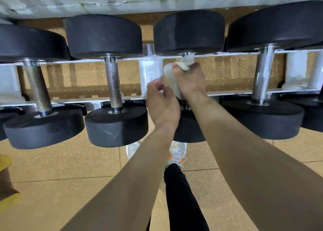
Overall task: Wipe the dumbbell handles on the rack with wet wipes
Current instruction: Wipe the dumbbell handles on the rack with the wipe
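While your right hand (189, 81) grips the wet wipe (187, 60) round the centre-frame handle (186, 53), your left hand (161, 104) pinches its flap. Whether the other handles (114, 85) are done cannot be told.

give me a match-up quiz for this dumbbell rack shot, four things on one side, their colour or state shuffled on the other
1 right hand
2 leftmost dumbbell handle
3 rightmost dumbbell handle
4 shoe

a bright silver
b grey with orange marks
c grips a wet wipe round a handle
d dull brown

Pairs: 1-c, 2-d, 3-a, 4-b
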The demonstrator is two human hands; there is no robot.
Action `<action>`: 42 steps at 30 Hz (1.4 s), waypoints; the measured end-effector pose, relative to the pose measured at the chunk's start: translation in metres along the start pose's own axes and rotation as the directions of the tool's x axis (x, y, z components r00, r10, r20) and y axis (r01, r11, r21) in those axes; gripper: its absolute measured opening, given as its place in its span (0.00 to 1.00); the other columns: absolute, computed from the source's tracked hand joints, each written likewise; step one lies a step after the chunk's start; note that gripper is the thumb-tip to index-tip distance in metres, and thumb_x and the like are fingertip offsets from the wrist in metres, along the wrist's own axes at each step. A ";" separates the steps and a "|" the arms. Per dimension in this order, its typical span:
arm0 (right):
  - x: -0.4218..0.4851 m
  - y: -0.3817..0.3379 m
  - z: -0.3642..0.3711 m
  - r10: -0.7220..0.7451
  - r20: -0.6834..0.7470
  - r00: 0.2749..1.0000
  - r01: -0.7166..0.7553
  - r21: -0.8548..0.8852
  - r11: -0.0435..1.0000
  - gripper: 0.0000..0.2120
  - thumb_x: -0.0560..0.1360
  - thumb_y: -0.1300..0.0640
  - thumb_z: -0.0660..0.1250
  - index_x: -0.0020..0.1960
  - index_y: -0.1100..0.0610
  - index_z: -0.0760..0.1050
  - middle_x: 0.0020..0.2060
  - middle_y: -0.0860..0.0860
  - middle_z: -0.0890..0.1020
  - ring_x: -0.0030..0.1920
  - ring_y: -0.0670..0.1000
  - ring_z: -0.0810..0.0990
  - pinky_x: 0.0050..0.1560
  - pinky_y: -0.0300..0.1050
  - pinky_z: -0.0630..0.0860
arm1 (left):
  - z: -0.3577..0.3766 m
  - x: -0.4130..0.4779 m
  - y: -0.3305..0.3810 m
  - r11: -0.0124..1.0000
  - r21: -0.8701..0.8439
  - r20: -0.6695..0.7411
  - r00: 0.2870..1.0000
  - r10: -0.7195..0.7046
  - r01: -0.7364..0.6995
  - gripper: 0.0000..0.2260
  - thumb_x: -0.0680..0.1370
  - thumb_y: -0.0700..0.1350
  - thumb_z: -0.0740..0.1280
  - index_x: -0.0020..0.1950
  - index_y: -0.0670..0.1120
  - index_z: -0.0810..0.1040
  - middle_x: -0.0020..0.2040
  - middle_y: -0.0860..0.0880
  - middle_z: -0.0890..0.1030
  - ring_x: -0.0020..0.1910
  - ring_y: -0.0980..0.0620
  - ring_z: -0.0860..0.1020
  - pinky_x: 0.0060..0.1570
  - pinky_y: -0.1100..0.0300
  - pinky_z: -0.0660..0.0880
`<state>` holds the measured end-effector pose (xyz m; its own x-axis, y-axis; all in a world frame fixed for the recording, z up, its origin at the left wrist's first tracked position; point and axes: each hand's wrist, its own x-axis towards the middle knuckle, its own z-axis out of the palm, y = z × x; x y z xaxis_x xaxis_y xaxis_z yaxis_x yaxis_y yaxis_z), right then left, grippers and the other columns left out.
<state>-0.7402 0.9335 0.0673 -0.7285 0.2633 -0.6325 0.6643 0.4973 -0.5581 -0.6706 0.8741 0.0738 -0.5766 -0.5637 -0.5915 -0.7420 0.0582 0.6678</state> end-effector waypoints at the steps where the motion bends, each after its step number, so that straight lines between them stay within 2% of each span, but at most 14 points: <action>1: 0.008 -0.002 0.001 0.002 -0.008 1.000 -0.002 0.005 1.000 0.17 0.77 0.46 0.69 0.55 0.60 0.79 0.48 0.54 0.83 0.50 0.56 0.83 0.43 0.42 0.72 | 0.001 -0.002 -0.002 0.999 -0.018 -0.014 1.000 -0.027 0.026 0.06 0.82 0.43 0.61 0.55 0.54 0.71 0.46 0.61 0.75 0.43 0.59 0.75 0.43 0.67 0.65; 3: 0.020 -0.003 -0.001 0.001 0.035 0.999 -0.003 0.053 0.999 0.12 0.75 0.49 0.73 0.47 0.58 0.80 0.45 0.54 0.85 0.46 0.54 0.84 0.45 0.45 0.78 | 0.003 -0.004 -0.004 0.999 -0.027 -0.034 0.998 -0.044 0.043 0.05 0.82 0.43 0.61 0.54 0.53 0.70 0.44 0.61 0.74 0.39 0.62 0.74 0.41 0.67 0.64; 8: 0.034 0.003 -0.018 -0.076 0.389 0.918 -0.147 0.511 0.847 0.05 0.76 0.58 0.74 0.43 0.58 0.81 0.34 0.50 0.85 0.37 0.50 0.85 0.39 0.43 0.79 | 0.004 -0.003 -0.004 0.998 -0.039 -0.020 0.998 -0.059 0.058 0.03 0.82 0.46 0.60 0.55 0.54 0.70 0.50 0.57 0.76 0.45 0.53 0.76 0.48 0.59 0.69; 14: 0.034 0.028 -0.020 -0.072 0.581 0.810 -0.293 0.509 0.810 0.06 0.74 0.57 0.73 0.48 0.58 0.81 0.39 0.52 0.84 0.40 0.51 0.83 0.44 0.45 0.79 | 0.002 -0.005 -0.002 0.999 -0.033 0.009 0.999 -0.034 0.035 0.03 0.83 0.48 0.60 0.56 0.52 0.71 0.52 0.54 0.79 0.50 0.51 0.78 0.51 0.55 0.73; 17: 0.017 0.040 -0.022 0.025 0.467 0.884 -0.160 0.251 0.955 0.13 0.74 0.54 0.76 0.54 0.60 0.81 0.42 0.55 0.86 0.43 0.57 0.86 0.36 0.44 0.79 | 0.003 -0.006 -0.001 0.998 -0.038 0.002 0.999 -0.049 0.049 0.05 0.83 0.51 0.60 0.56 0.51 0.73 0.52 0.53 0.80 0.50 0.50 0.78 0.52 0.52 0.75; 20: 0.007 0.035 -0.014 0.101 0.252 0.963 -0.108 0.015 0.994 0.18 0.71 0.48 0.76 0.55 0.57 0.81 0.44 0.53 0.86 0.45 0.55 0.86 0.31 0.43 0.77 | 0.003 -0.006 0.000 0.997 -0.043 -0.027 0.998 -0.065 0.064 0.07 0.83 0.52 0.60 0.56 0.51 0.73 0.53 0.52 0.80 0.51 0.49 0.79 0.55 0.50 0.75; 24: 0.022 0.009 -0.002 0.084 0.070 0.994 -0.091 0.091 0.992 0.12 0.71 0.53 0.76 0.51 0.57 0.81 0.46 0.51 0.86 0.47 0.52 0.85 0.49 0.48 0.83 | 0.004 -0.005 -0.001 0.998 -0.035 -0.031 0.998 -0.058 0.057 0.06 0.84 0.51 0.59 0.55 0.51 0.72 0.50 0.53 0.79 0.46 0.52 0.78 0.51 0.52 0.75; 27: 0.039 -0.004 -0.004 0.015 0.143 0.990 -0.064 0.344 0.937 0.08 0.70 0.56 0.78 0.45 0.57 0.81 0.38 0.48 0.85 0.40 0.49 0.85 0.44 0.46 0.81 | 0.004 -0.006 -0.001 0.998 -0.027 -0.014 0.999 -0.050 0.049 0.05 0.84 0.49 0.58 0.54 0.50 0.72 0.46 0.56 0.77 0.42 0.58 0.75 0.48 0.55 0.72; 30: 0.038 0.015 -0.017 -0.038 0.457 0.888 -0.216 0.490 0.845 0.03 0.76 0.59 0.73 0.49 0.58 0.81 0.38 0.50 0.85 0.40 0.51 0.85 0.44 0.46 0.81 | 0.003 -0.008 0.001 0.998 -0.030 -0.016 0.998 -0.057 0.057 0.05 0.84 0.49 0.58 0.54 0.50 0.72 0.46 0.56 0.76 0.41 0.60 0.75 0.46 0.57 0.68; 32: 0.030 0.034 -0.023 -0.014 0.667 0.745 -0.367 0.428 0.826 0.06 0.77 0.58 0.70 0.52 0.58 0.80 0.39 0.52 0.85 0.42 0.52 0.85 0.45 0.46 0.82 | 0.002 -0.008 0.002 0.997 -0.042 -0.027 0.998 -0.059 0.058 0.06 0.84 0.49 0.58 0.54 0.50 0.72 0.49 0.54 0.78 0.44 0.54 0.76 0.47 0.57 0.68; 34: 0.024 0.045 -0.028 0.004 0.756 0.654 -0.422 0.361 0.832 0.07 0.76 0.60 0.69 0.54 0.60 0.79 0.43 0.55 0.86 0.44 0.53 0.86 0.47 0.47 0.83 | 0.001 -0.009 0.003 0.997 -0.040 -0.021 0.998 -0.062 0.061 0.06 0.84 0.50 0.58 0.54 0.50 0.72 0.51 0.52 0.79 0.48 0.50 0.77 0.48 0.56 0.70; 37: 0.019 0.041 -0.029 0.057 0.624 0.779 -0.256 0.234 0.938 0.15 0.75 0.61 0.73 0.59 0.63 0.79 0.49 0.58 0.86 0.50 0.57 0.86 0.50 0.50 0.82 | 0.001 -0.010 0.007 0.998 -0.007 0.004 0.998 -0.065 0.065 0.08 0.84 0.51 0.57 0.56 0.49 0.73 0.55 0.50 0.79 0.52 0.47 0.78 0.53 0.51 0.74; 39: 0.011 0.036 -0.027 0.118 0.444 0.888 -0.175 0.089 0.981 0.22 0.70 0.55 0.77 0.61 0.61 0.78 0.49 0.57 0.86 0.50 0.57 0.86 0.44 0.49 0.81 | 0.002 -0.009 0.005 0.998 0.014 0.008 0.998 -0.062 0.062 0.09 0.84 0.52 0.56 0.56 0.49 0.73 0.56 0.49 0.79 0.52 0.46 0.78 0.56 0.48 0.75; 42: 0.005 0.026 -0.013 0.148 0.196 0.969 -0.158 0.037 0.987 0.13 0.71 0.54 0.75 0.51 0.58 0.78 0.46 0.55 0.85 0.47 0.55 0.84 0.43 0.49 0.82 | 0.003 -0.007 0.003 0.998 0.012 -0.007 0.998 -0.059 0.059 0.08 0.84 0.51 0.57 0.54 0.49 0.72 0.54 0.48 0.79 0.52 0.46 0.77 0.56 0.46 0.74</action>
<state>-0.7291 0.9583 0.0569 -0.5750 0.1662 -0.8011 0.7766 0.4189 -0.4705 -0.6693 0.8802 0.0786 -0.5296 -0.5720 -0.6263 -0.7785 0.0346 0.6267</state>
